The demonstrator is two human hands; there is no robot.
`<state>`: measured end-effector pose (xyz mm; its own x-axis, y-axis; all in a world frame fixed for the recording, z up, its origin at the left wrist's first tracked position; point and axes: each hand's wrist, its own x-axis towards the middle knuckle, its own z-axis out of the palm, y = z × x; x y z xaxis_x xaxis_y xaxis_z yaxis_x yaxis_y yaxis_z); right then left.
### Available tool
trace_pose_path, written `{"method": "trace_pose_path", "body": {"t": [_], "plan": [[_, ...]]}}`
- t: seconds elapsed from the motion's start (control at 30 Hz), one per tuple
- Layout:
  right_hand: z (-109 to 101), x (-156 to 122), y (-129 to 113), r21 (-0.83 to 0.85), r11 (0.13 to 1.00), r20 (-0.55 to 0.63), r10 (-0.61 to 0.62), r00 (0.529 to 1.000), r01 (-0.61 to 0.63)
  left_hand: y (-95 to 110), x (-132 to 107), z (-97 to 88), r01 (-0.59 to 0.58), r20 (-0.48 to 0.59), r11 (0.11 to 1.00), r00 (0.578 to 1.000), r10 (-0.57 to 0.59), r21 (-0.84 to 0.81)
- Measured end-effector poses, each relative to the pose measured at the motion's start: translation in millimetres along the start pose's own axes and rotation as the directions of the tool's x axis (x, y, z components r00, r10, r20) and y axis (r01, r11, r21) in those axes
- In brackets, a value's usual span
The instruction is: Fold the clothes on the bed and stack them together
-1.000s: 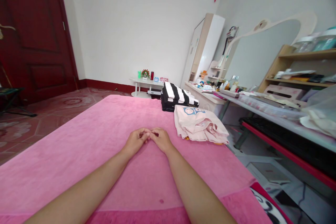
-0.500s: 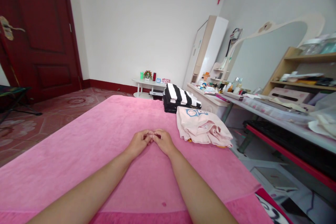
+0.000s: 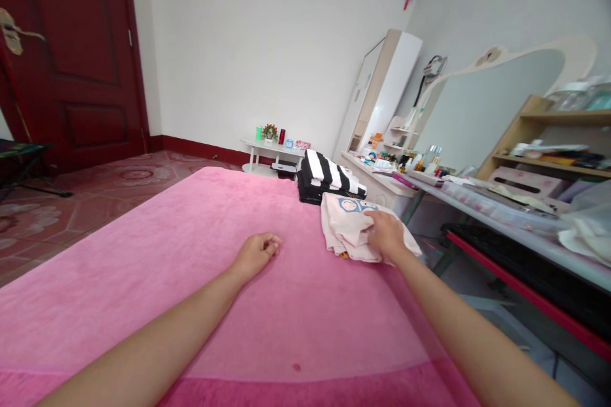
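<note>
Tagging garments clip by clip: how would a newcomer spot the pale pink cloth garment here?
Find the wide pink plush cover. At its right side, by the person's right hand, lies the pale pink cloth garment. Unlike the black-and-white striped cloth pile just beyond, it carries a blue print.

"How is the pale pink garment (image 3: 341,229) looking, at four o'clock?"
"It's showing matt cloth, creasing softly. At six, the pink cover (image 3: 267,324) is looking plush."
"And at two?"
"The mirror (image 3: 501,98) is showing smooth, glossy glass; at ten, the door (image 3: 81,57) is gleaming faintly."
</note>
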<state>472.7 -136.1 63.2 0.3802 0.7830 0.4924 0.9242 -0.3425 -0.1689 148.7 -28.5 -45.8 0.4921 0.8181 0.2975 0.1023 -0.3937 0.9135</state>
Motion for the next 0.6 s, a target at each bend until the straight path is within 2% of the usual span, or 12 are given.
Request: {"method": "trace_pose_path", "body": {"t": [0.07,0.1,0.17,0.2,0.3,0.37,0.6], "plan": [[2,5,38,-0.003,0.980,0.124,0.196,0.973,-0.197,-2,0,0.2,-0.030,0.015,0.997,0.999,0.029,0.077],[7,5,54,0.025,0.964,0.185,0.255,0.949,-0.264,-2,0,0.2,-0.041,0.021,0.993,0.999,0.039,0.110],[21,0,76,0.062,0.948,0.251,0.289,0.924,-0.313,-3,-1,0.0,-0.052,0.026,0.987,0.998,0.048,0.152],[29,-4,82,0.056,0.949,0.240,0.290,0.926,-0.311,-2,-1,-0.2,-0.052,0.029,0.985,0.998,0.048,0.162],[46,-16,87,-0.013,0.955,0.151,0.296,0.943,-0.297,-1,-2,-0.5,-0.053,0.034,0.985,0.998,0.048,0.165],[50,-21,84,-0.030,0.956,0.117,0.293,0.949,-0.292,-1,-2,-0.6,-0.058,0.042,0.984,0.998,0.051,0.167],[46,-26,76,-0.063,0.952,0.085,0.304,0.949,-0.299,3,-5,-0.5,-0.059,0.038,0.983,0.998,0.053,0.174]]}}
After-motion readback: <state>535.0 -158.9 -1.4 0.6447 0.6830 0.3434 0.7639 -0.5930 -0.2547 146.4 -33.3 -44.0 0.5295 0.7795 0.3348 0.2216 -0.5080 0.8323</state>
